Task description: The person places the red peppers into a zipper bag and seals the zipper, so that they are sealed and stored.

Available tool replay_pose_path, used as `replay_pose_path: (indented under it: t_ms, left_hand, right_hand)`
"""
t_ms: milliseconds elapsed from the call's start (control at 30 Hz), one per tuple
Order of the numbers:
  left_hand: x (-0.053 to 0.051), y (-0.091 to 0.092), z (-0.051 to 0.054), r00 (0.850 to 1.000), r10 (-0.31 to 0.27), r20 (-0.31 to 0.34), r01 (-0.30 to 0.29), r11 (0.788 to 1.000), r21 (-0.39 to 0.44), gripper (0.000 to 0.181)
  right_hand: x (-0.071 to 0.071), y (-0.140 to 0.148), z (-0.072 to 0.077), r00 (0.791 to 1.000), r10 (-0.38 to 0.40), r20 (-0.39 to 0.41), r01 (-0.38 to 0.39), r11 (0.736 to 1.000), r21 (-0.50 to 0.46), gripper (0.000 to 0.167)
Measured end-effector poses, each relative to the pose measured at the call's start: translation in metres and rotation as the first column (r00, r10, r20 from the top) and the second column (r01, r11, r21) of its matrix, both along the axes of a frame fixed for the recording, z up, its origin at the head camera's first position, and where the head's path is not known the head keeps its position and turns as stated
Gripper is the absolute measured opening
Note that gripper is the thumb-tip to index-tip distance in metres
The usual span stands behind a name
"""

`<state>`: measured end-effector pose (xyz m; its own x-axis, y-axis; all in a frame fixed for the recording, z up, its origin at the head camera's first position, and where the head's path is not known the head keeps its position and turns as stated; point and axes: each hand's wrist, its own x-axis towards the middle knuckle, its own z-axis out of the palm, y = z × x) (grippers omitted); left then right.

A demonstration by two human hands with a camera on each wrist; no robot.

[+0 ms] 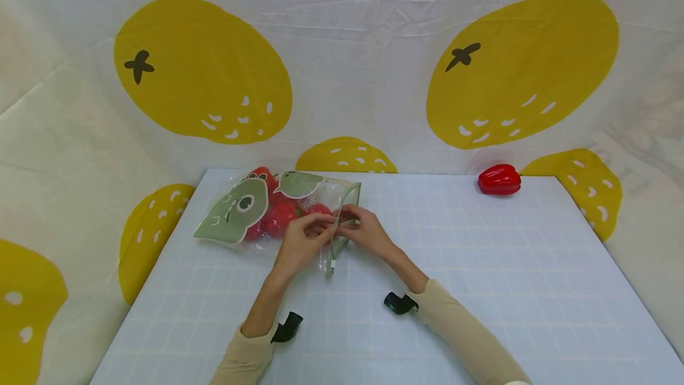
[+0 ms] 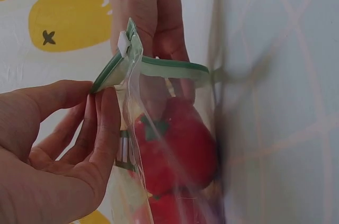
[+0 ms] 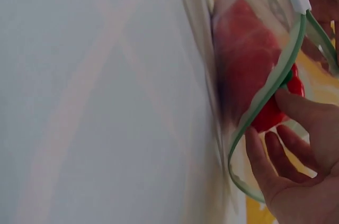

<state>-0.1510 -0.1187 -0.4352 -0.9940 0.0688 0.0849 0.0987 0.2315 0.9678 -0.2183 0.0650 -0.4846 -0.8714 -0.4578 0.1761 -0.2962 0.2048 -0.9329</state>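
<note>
The clear, green-patterned plastic bag looks thin and shiny; the loose, plump red pepper, smooth and glossy.

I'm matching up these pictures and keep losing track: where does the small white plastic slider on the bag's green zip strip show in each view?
Head: the small white plastic slider is low in the middle.
Left wrist: the slider is in the upper part, left of centre.
Right wrist: the slider is near the top right corner.
Shared landmark: the green plastic zip strip, visible in all three.
</note>
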Motion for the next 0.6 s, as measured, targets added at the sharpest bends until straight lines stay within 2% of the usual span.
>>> replay_pose_path:
  t_ms: [300, 367, 400, 533, 600]
  left_hand:
    - [0.002, 0.003, 0.002, 0.999, 0.034, 0.021, -0.034, 0.999, -0.016, 0.023]
    - [0.006, 0.006, 0.011, 0.999, 0.046, 0.021, -0.045, 0.998, -0.036, 0.022]
    - [0.006, 0.006, 0.011, 0.999, 0.046, 0.015, -0.046, 0.998, -0.043, 0.022]
    - [0.007, 0.005, 0.007, 0.999, 0.045, 0.005, -0.045, 0.997, -0.067, 0.021]
    - [0.004, 0.002, -0.003, 0.999, 0.046, -0.001, -0.046, 0.997, -0.070, 0.022]
  right_hand:
    - [-0.006, -0.005, 0.000, 0.998, -0.046, -0.050, 0.050, 0.997, 0.067, 0.025]
    - [-0.007, -0.006, 0.000, 0.997, -0.054, -0.048, 0.057, 0.996, 0.074, 0.023]
    - [-0.008, -0.006, 0.000, 0.998, -0.055, -0.042, 0.058, 0.996, 0.070, 0.023]
    - [-0.012, -0.005, -0.001, 0.998, -0.055, -0.025, 0.057, 0.996, 0.073, 0.024]
    - [-0.014, -0.003, -0.002, 0.999, -0.042, -0.016, 0.043, 0.996, 0.078, 0.025]
